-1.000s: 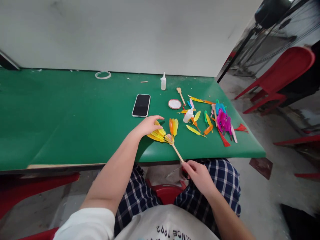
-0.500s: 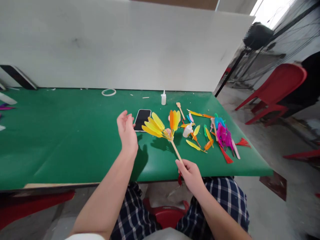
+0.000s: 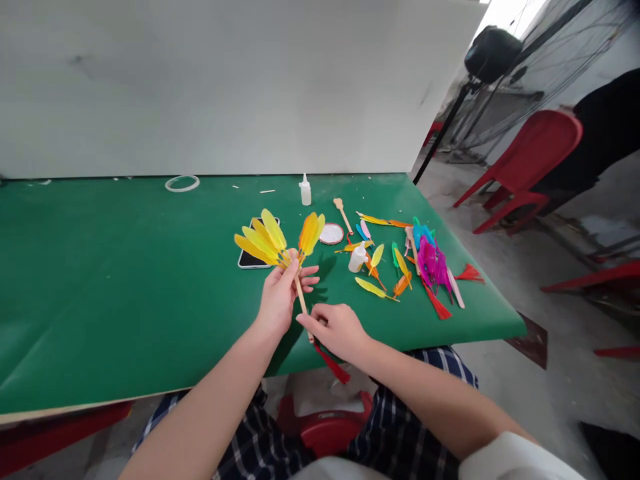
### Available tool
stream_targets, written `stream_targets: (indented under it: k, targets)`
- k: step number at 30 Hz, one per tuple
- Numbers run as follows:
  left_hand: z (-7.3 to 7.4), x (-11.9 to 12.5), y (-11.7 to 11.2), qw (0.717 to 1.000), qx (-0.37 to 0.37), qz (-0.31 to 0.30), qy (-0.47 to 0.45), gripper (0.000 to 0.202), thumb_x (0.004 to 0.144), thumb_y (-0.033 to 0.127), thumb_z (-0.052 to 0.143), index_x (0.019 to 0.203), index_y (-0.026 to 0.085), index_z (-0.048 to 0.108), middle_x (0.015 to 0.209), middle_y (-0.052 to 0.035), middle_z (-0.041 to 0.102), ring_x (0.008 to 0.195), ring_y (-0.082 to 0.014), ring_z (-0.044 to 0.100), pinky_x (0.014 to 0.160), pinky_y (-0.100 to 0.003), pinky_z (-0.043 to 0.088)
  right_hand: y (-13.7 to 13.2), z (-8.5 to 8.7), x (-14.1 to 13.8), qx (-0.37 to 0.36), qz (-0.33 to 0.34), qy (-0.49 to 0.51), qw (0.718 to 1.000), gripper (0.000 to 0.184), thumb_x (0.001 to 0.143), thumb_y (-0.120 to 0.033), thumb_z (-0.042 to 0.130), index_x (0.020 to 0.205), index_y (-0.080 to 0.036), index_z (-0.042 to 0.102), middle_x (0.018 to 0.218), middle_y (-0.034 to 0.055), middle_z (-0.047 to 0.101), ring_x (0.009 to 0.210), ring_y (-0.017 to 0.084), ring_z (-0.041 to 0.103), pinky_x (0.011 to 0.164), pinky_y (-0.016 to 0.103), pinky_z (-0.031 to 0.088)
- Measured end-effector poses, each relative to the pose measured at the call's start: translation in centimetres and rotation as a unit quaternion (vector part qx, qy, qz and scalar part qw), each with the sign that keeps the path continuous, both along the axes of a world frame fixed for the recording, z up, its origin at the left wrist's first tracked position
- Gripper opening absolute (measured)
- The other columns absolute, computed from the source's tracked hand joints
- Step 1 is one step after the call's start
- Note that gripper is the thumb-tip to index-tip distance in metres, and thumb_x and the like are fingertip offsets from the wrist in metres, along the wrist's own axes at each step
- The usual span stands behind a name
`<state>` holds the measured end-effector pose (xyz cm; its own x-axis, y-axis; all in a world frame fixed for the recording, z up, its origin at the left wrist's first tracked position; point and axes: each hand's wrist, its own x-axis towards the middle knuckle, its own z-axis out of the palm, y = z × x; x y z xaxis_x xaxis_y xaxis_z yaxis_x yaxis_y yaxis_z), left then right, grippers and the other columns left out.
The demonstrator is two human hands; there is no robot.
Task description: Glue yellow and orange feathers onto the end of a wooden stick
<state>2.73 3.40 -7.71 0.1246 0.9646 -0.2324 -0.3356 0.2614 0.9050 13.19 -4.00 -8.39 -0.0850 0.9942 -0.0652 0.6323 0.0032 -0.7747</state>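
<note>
A feather fan [image 3: 301, 293] with a thin wooden handle and yellow and orange feathers is held tilted above the green table. Its feathers spread in two bunches with a gap between them. My left hand [image 3: 283, 293] is closed around the top of the handle, thumb on the base of the feathers, other fingers behind. Lower down, my right hand [image 3: 340, 330] has curled fingers and its thumb across the handle near its end. A red tassel [image 3: 333, 365] hangs from that end. Under the feathers lies a phone [image 3: 250, 261], partly covered.
Right of the fan are a small white glue bottle [image 3: 357, 257], a round white lid-like disc [image 3: 331, 233], loose feathers [image 3: 377, 289] and a magenta feather pile [image 3: 434, 263]. Another bottle [image 3: 305, 191] stands near the white panel [image 3: 225, 87]. A wooden stick [image 3: 343, 213] lies behind.
My left hand has moved from open beside the fan to a grip on its upper handle. The fan sits more upright, and my right hand stays at the lower handle. The view has shifted right.
</note>
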Motion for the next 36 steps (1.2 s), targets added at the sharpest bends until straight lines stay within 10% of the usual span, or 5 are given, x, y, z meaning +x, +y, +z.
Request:
stream_targets:
  k: [10, 14, 19, 30, 36]
  targets:
    - [0.3, 0.7, -1.8, 0.987, -0.019, -0.146, 0.064, 0.035, 0.073, 0.043, 0.062, 0.088, 0.012, 0.057, 0.067, -0.0065, 0.068, 0.049, -0.0127, 0.06, 0.043, -0.02, 0.043, 1.5, 3.5, 8.1, 0.176, -0.258, 0.196, 0.929, 0.029, 0.075, -0.046, 0.05, 0.077, -0.018, 0.058, 0.064, -0.0001, 0.052, 0.049, 0.008, 0.04, 0.043, 0.022, 0.033]
    - [0.0, 1.0, -2.5, 0.963, -0.025, -0.255, 0.089, 0.045, 0.072, 0.046, 0.062, 0.1, 0.012, 0.056, 0.065, -0.0059, 0.068, 0.049, -0.0128, 0.06, 0.042, -0.019, 0.04, 1.5, 2.2, 10.5, 0.216, -0.206, 0.146, 0.943, 0.029, 0.076, -0.037, 0.057, 0.1, -0.021, 0.062, 0.102, 0.0071, 0.055, 0.07, 0.012, 0.052, 0.055, 0.025, 0.044]
    - [-0.6, 1.2, -2.7, 0.942, -0.019, -0.309, 0.128, 0.045, 0.076, 0.045, 0.058, 0.107, 0.012, 0.053, 0.067, -0.0054, 0.068, 0.051, -0.0116, 0.06, 0.045, -0.018, 0.039, 1.8, 1.5, 10.6, 0.209, -0.137, 0.133, 0.959, 0.014, 0.077, -0.032, 0.06, 0.083, -0.022, 0.068, 0.092, 0.0048, 0.062, 0.09, 0.016, 0.056, 0.08, 0.031, 0.045]
    - [-1.2, 0.8, -2.4, 0.931, -0.004, -0.32, 0.175, 0.042, 0.079, 0.042, 0.055, 0.109, 0.012, 0.053, 0.065, -0.0031, 0.066, 0.05, -0.0103, 0.059, 0.041, -0.016, 0.038, 1.6, 1.9, 10.8, 0.093, -0.093, 0.161, 0.978, 0.012, 0.073, -0.029, 0.062, 0.081, -0.023, 0.069, 0.082, 0.0011, 0.066, 0.077, 0.013, 0.059, 0.068, 0.026, 0.047]
    - [-0.6, 1.0, -2.5, 0.937, -0.02, -0.303, 0.172, 0.04, 0.078, 0.04, 0.057, 0.106, 0.011, 0.054, 0.063, -0.0035, 0.066, 0.048, -0.0101, 0.058, 0.039, -0.016, 0.038, 1.6, 3.6, 12.8, 0.109, -0.196, 0.287, 0.931, 0.014, 0.062, -0.031, 0.069, 0.072, -0.021, 0.069, 0.065, -0.0006, 0.064, 0.054, 0.01, 0.055, 0.051, 0.024, 0.046]
